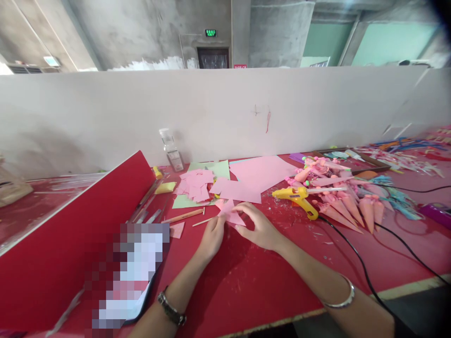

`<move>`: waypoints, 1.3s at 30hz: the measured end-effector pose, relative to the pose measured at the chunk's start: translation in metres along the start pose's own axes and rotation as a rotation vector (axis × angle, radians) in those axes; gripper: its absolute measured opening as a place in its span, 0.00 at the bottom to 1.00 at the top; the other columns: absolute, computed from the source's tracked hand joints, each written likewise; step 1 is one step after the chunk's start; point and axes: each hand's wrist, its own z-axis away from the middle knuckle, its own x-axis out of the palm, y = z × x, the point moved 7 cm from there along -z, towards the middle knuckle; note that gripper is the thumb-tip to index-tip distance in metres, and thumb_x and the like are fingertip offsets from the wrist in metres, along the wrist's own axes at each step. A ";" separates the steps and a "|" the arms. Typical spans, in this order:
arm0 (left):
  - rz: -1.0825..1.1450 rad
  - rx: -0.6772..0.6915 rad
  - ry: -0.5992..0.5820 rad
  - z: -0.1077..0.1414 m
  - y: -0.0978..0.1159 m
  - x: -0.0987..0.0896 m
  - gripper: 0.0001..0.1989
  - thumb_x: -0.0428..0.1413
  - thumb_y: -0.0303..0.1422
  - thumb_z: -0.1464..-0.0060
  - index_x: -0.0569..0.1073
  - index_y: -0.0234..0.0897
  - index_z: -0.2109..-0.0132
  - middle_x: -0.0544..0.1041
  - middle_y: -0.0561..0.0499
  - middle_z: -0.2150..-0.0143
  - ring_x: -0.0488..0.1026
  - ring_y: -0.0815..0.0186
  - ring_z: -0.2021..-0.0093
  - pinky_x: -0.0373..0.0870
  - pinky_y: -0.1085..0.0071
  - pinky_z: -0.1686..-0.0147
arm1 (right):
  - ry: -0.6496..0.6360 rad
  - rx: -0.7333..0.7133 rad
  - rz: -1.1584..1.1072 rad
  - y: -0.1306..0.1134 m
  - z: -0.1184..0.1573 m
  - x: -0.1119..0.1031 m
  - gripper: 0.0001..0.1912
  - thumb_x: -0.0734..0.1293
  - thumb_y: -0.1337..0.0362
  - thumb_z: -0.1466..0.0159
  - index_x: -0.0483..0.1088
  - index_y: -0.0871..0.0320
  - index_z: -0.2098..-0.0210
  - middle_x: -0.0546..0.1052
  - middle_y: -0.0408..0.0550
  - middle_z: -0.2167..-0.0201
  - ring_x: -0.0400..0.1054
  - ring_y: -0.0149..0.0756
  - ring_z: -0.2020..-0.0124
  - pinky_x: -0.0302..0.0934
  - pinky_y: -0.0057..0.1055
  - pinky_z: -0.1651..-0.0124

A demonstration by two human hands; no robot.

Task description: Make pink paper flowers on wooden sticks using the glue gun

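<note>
A small piece of pink paper (pixel 231 213) is held between my two hands over the red table. My left hand (pixel 213 233) pinches its lower left side. My right hand (pixel 259 226) curves around its right side, with fingertips at the top edge and the thumb near the lower right corner. Just beyond lies a heap of cut pink paper pieces (pixel 197 183), with a larger pink sheet (pixel 243 188) beside it. To the left of my left hand are a thin wooden stick (pixel 202 222) and a wooden-handled tool (pixel 185 216).
A yellow glue gun (pixel 296 195) with a black cord lies right of my hands, against a pile of pink paper cones (pixel 347 206). A phone (pixel 137 277) rests at left, by a red upright board (pixel 81 239). A clear bottle (pixel 171 151) stands by the white partition (pixel 218 112).
</note>
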 end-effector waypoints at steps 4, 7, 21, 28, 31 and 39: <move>-0.014 0.019 0.001 -0.001 -0.002 0.001 0.13 0.45 0.37 0.53 0.64 0.36 0.80 0.65 0.55 0.82 0.63 0.68 0.76 0.59 0.75 0.77 | 0.030 0.037 -0.025 0.006 -0.001 0.000 0.12 0.60 0.70 0.45 0.63 0.55 0.60 0.67 0.46 0.62 0.62 0.35 0.59 0.57 0.33 0.55; -0.019 0.009 -0.051 -0.001 -0.003 0.005 0.14 0.44 0.38 0.52 0.65 0.35 0.79 0.65 0.55 0.82 0.62 0.68 0.77 0.59 0.75 0.77 | 0.043 0.079 -0.070 0.011 -0.002 0.000 0.07 0.59 0.68 0.43 0.65 0.56 0.65 0.68 0.46 0.65 0.63 0.34 0.62 0.59 0.31 0.59; -0.119 0.226 -0.255 0.002 0.008 0.020 0.19 0.44 0.43 0.48 0.64 0.34 0.78 0.65 0.56 0.84 0.61 0.73 0.82 0.55 0.78 0.80 | 0.120 0.198 -0.202 0.028 -0.002 -0.003 0.04 0.60 0.66 0.43 0.65 0.58 0.69 0.69 0.43 0.73 0.64 0.31 0.69 0.59 0.27 0.65; -0.036 0.158 -0.328 0.004 0.008 0.023 0.20 0.43 0.43 0.47 0.62 0.35 0.79 0.64 0.57 0.86 0.59 0.75 0.86 0.55 0.79 0.82 | 0.134 0.194 -0.364 0.030 -0.003 -0.001 0.09 0.60 0.68 0.43 0.58 0.56 0.62 0.68 0.42 0.71 0.64 0.31 0.68 0.58 0.27 0.66; -0.013 0.100 -0.326 0.002 0.004 0.022 0.20 0.43 0.43 0.47 0.61 0.35 0.80 0.64 0.57 0.88 0.58 0.75 0.87 0.55 0.79 0.84 | 0.146 0.179 -0.384 0.029 -0.002 -0.002 0.14 0.59 0.70 0.43 0.55 0.55 0.57 0.67 0.42 0.72 0.64 0.30 0.69 0.58 0.26 0.66; 0.051 0.102 -0.262 -0.001 0.005 0.014 0.24 0.40 0.42 0.45 0.60 0.35 0.84 0.62 0.56 0.89 0.59 0.74 0.86 0.57 0.77 0.79 | 0.067 -0.004 -0.081 0.009 -0.003 -0.004 0.21 0.53 0.79 0.46 0.68 0.54 0.64 0.69 0.45 0.67 0.63 0.32 0.63 0.57 0.29 0.59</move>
